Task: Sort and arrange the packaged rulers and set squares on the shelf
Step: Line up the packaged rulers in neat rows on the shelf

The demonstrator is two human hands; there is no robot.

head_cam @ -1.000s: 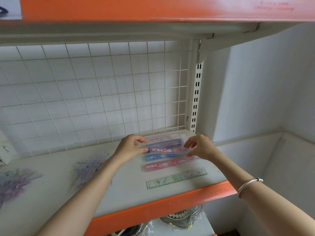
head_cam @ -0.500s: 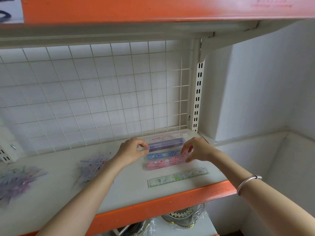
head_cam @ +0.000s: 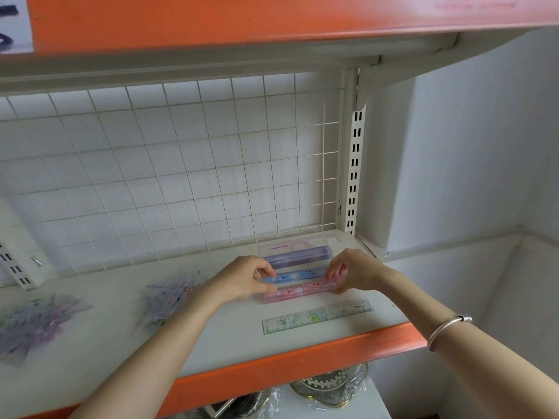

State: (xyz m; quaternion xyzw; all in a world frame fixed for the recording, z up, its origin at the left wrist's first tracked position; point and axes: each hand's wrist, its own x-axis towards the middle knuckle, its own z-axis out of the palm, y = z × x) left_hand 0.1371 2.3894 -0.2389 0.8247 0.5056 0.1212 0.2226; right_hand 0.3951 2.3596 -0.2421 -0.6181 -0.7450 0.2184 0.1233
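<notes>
Three packaged ruler sets lie side by side on the right of the white shelf: a purple one at the back, a blue one in the middle, a pink one in front. My left hand pinches the left end of the pink pack, and my right hand pinches its right end. A flat pink-printed pack lies behind the purple one. A clear green-printed ruler lies loose nearer the shelf's front edge.
Two loose heaps of packaged set squares lie on the shelf, one at mid-left and one at the far left. A wire grid backs the shelf. An orange upper shelf overhangs. Wrapped metal dishes sit below.
Both hands have come from the purple pack at the back forward to the pink pack in front. The purple pack now lies free behind the blue one.
</notes>
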